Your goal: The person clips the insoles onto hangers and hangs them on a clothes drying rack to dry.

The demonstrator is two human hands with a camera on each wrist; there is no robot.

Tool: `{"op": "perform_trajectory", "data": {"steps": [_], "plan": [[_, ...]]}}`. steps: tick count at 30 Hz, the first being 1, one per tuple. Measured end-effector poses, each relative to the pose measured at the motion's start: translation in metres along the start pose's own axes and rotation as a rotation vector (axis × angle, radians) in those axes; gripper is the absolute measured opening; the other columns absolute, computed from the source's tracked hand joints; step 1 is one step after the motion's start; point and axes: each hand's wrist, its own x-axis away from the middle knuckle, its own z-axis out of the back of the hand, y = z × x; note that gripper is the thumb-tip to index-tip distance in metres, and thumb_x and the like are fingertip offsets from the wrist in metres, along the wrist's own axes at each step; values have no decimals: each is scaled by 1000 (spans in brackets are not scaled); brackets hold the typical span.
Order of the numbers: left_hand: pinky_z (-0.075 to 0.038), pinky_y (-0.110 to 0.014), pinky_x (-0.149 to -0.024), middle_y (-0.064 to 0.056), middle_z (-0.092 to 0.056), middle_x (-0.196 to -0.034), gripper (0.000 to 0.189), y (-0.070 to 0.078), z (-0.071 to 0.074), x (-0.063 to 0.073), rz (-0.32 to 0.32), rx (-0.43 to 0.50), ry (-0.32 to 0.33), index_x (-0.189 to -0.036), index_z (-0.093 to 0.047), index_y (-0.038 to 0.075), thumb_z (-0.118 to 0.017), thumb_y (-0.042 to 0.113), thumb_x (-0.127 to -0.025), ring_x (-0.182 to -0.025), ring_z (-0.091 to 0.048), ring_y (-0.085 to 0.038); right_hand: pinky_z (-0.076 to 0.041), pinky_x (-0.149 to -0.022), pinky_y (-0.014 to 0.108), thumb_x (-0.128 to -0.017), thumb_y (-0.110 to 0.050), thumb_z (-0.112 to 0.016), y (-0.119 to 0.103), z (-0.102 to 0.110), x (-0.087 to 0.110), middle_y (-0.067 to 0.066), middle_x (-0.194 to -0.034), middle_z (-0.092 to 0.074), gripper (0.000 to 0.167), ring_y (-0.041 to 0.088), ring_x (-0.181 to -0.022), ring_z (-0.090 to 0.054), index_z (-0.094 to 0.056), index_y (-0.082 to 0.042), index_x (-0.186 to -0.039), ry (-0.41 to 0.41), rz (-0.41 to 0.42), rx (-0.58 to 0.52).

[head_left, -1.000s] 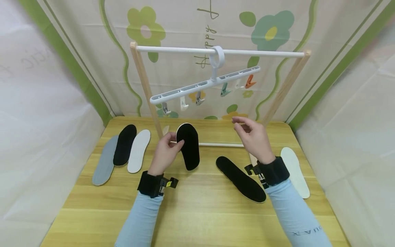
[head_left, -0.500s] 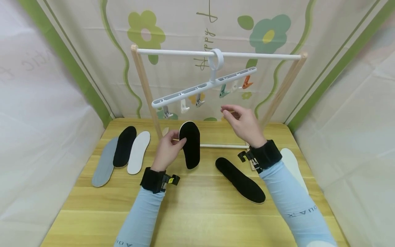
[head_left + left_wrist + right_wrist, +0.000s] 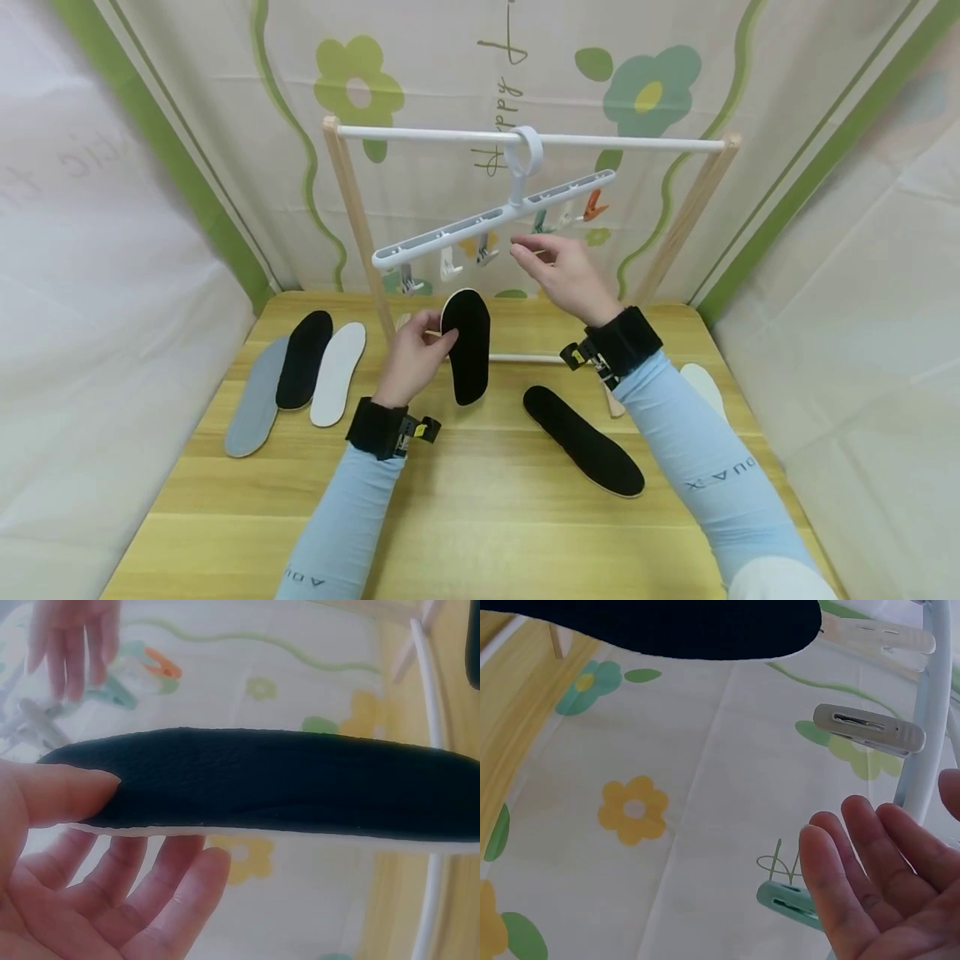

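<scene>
My left hand point(image 3: 412, 354) pinches a black insole point(image 3: 469, 358) by its upper left edge, thumb on the dark face and fingers behind, as the left wrist view shows. The insole is held upright above the table. My right hand point(image 3: 566, 273) is raised beside the hanger's clips, fingers loosely bent and holding nothing. Nearest to it are a grey clip point(image 3: 870, 729) and a green clip point(image 3: 789, 902). Both belong to a white clip hanger point(image 3: 450, 233) hooked on the rack's bar. A white clip point(image 3: 450, 263) and an orange clip point(image 3: 594, 205) also hang there.
The rack has wooden legs point(image 3: 352, 200) and a white top bar point(image 3: 637, 142). On the wooden table point(image 3: 450, 533) lie another black insole point(image 3: 585, 442), and at left a grey insole point(image 3: 255, 400), a black one and a white insole point(image 3: 337, 375). A pale insole point(image 3: 703, 387) is partly behind my right sleeve.
My right hand has moved left and up to the hanger's clips. My left hand has brought the black insole slightly up and to the right, closer below the hanger.
</scene>
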Motion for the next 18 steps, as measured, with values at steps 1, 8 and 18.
{"op": "perform_trajectory", "data": {"steps": [1, 8, 18], "plan": [[-54, -34, -65, -9, -62, -104, 24, 1, 0, -1, -4, -5, -1, -115, -63, 6, -68, 20, -95, -80, -63, -23, -53, -87, 42, -102, -35, -57, 0, -1, -2, 10, -121, -68, 41, 24, -105, -65, -64, -6, -130, -7, 1, -13], [-52, -32, -62, -9, -64, -101, 21, -1, 2, -9, -49, -23, -14, -113, -63, 6, -67, 17, -95, -77, -64, -22, -54, -86, 39, -101, -38, -57, 1, -7, -15, 8, -122, -67, 44, 22, -106, -64, -62, -9, -133, -64, -33, -68], [-53, -33, -62, -8, -67, -101, 20, 0, 1, -15, -62, -50, -19, -111, -64, 8, -68, 19, -95, -77, -66, -21, -47, -99, 42, -101, -35, -59, 2, -9, -29, 6, -140, -56, 52, 24, -129, -51, -48, -14, -147, -285, -124, -176]]}}
